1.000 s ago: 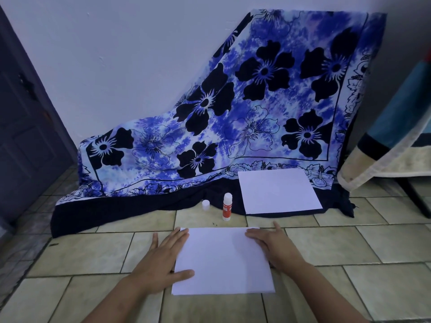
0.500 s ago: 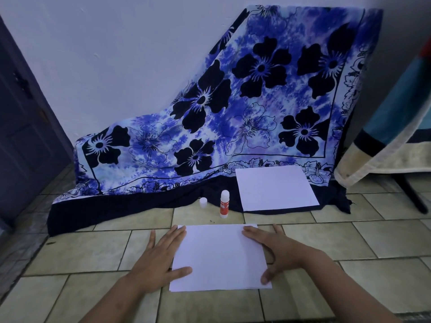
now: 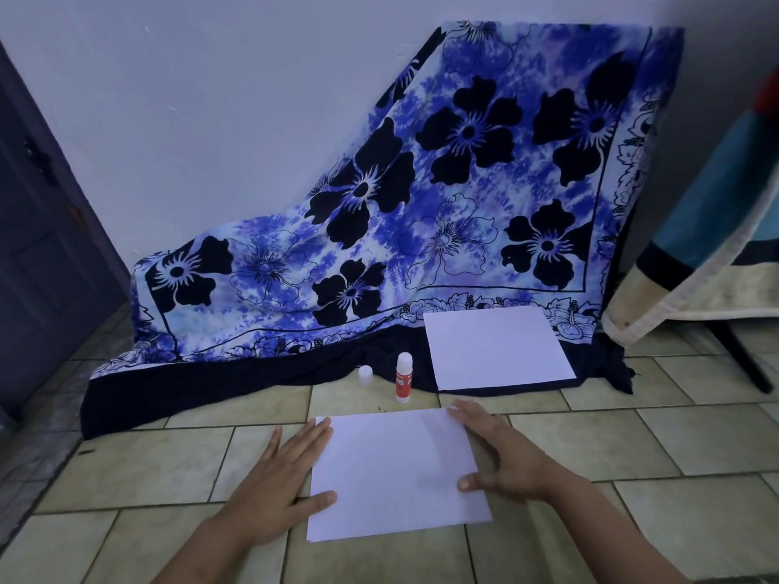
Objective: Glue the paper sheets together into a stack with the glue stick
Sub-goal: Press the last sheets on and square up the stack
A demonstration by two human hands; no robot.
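Observation:
A white paper stack point(image 3: 394, 474) lies on the tiled floor in front of me. My left hand point(image 3: 276, 486) lies flat against its left edge, fingers spread, thumb on the sheet. My right hand point(image 3: 501, 455) rests flat on its right side, thumb pressing the paper near the lower right. Behind the stack a red-and-white glue stick point(image 3: 403, 378) stands upright and uncapped, its white cap point(image 3: 365, 373) beside it on the left. A second pile of white paper point(image 3: 495, 347) lies farther back on the dark hem of the cloth.
A blue floral cloth point(image 3: 421, 212) drapes from the wall down to the floor behind everything. A dark door point(image 3: 38, 246) stands at the left. A striped blanket point(image 3: 708, 229) hangs at the right, over a dark furniture leg point(image 3: 742, 360).
My right hand has slid down the right side of the near stack, its thumb now on the sheet. The left hand has stayed put. The view has shifted slightly.

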